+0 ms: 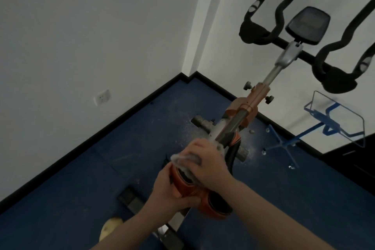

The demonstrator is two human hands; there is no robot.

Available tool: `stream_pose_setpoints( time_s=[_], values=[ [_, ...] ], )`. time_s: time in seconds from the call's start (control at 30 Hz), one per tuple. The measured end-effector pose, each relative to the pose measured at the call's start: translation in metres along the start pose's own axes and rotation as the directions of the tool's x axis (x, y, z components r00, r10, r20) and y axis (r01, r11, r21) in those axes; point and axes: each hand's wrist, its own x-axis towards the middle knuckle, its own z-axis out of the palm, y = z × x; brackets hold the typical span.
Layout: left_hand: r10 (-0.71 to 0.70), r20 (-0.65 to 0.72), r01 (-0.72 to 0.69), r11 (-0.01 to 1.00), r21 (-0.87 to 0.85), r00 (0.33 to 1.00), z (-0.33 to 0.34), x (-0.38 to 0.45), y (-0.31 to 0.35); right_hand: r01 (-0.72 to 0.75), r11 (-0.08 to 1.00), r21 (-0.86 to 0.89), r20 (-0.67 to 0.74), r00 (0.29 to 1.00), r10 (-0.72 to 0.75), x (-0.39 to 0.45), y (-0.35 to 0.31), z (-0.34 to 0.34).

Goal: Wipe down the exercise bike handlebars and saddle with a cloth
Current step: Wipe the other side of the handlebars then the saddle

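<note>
The orange and black saddle (211, 203) of the exercise bike sits low in the centre of the view. My left hand (170, 186) grips its left side. My right hand (209, 164) presses a pale cloth (182, 158) onto the saddle's nose, and the hand hides most of the cloth. The black handlebars (284, 10) spread across the upper right, far from both hands, with a dark display console (308, 24) between them. A silver and orange stem (261, 91) runs from the handlebars down toward the saddle.
The bike stands on a blue floor (101, 168) in a corner of white walls with black skirting. A wall socket (102, 97) is at the left. A clear panel on a blue stand (328, 119) is at the right. A pedal (132, 201) shows below the saddle.
</note>
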Motion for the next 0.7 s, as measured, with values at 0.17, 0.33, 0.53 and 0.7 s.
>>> stream_pose_setpoints(
  time_s=[0.17, 0.33, 0.53, 0.7],
  values=[
    [0.039, -0.033, -0.037, 0.997, 0.067, 0.999, 0.001, -0.005, 0.003, -0.272, 0.916, -0.295, -0.218, 0.952, 0.212, 0.025, 0.025, 0.001],
    [0.044, -0.003, -0.044, 0.996, 0.076, 0.999, 0.0, -0.005, -0.001, -0.19, 0.974, -0.122, -0.24, 0.958, 0.157, -0.025, 0.01, -0.007],
    [0.064, 0.026, -0.067, 0.99, 0.122, 0.998, -0.005, -0.002, -0.005, 0.106, 0.992, -0.069, -0.031, 0.994, -0.108, -0.041, -0.01, -0.004],
    [0.081, 0.018, -0.083, 0.972, 0.218, 0.997, -0.008, -0.002, -0.008, 0.14, 0.974, -0.177, 0.086, 0.988, -0.126, 0.003, -0.007, 0.002]
  ],
)
